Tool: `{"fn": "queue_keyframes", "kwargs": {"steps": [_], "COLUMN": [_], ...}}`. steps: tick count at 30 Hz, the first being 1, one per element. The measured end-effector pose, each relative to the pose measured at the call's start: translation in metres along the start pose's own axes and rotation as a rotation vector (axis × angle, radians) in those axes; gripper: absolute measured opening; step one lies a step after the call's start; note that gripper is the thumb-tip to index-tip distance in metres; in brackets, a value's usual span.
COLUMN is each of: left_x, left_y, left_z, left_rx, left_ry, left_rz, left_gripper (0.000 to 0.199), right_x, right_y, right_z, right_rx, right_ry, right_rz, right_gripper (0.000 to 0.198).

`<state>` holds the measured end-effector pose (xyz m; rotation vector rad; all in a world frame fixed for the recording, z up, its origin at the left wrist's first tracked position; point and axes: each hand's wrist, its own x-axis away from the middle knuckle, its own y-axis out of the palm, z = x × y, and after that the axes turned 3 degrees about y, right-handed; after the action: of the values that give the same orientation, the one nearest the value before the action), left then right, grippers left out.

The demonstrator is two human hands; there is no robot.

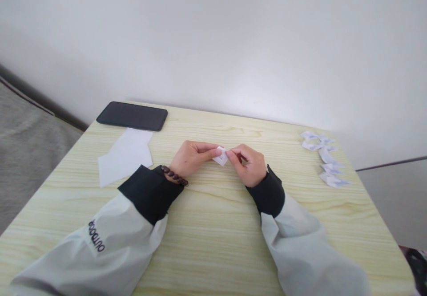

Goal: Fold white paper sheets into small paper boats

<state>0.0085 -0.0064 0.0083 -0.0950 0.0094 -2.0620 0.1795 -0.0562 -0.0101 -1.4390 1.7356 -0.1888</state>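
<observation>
A small piece of folded white paper [221, 159] is held above the middle of the table between both hands. My left hand [195, 157] pinches its left side, the thumb lying over the front and the fingers behind. At the right edge, the thumb and forefinger of my right hand [247, 162] close on the paper, with the other fingers curled in. A diamond-like outline shows on the paper, but its finer creases are too small to make out.
Loose white paper sheets [125, 160] overlap on the left of the wooden table [213, 242], beside a black phone [132, 115]. Several folded white paper figures [328, 158] lie near the right edge. A white wall [213, 42] rises behind the table.
</observation>
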Motion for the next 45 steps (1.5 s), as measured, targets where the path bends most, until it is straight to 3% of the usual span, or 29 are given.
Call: {"fn": "queue_keyframes", "kwargs": {"steps": [11, 26, 31, 39, 45], "left_x": [0.0002, 0.0006, 0.0014, 0.0038, 0.0036], "left_y": [-0.0015, -0.0006, 0.0006, 0.0018, 0.0006], "left_z": [-0.0007, -0.0031, -0.0030, -0.0017, -0.0014], "left_rx": [0.049, 0.060, 0.008, -0.052, -0.144], "left_ry": [-0.076, -0.031, 0.017, -0.017, -0.025], "left_rz": [-0.056, -0.066, -0.141, -0.111, -0.197], "left_gripper": [0.046, 0.034, 0.041, 0.032, 0.030], "right_x": [0.0014, 0.0014, 0.0010, 0.0002, -0.0013], "right_y": [-0.0009, 0.0007, 0.0009, -0.0001, -0.0017], "right_z": [0.0015, 0.0037, 0.0019, -0.0014, -0.0022], "right_rx": [-0.054, -0.198, -0.259, -0.184, -0.223], "right_ry": [0.106, 0.213, 0.265, 0.199, 0.092], "right_rz": [0.042, -0.010, -0.036, -0.059, -0.091], "right_gripper": [0.023, 0.024, 0.025, 0.021, 0.011]}}
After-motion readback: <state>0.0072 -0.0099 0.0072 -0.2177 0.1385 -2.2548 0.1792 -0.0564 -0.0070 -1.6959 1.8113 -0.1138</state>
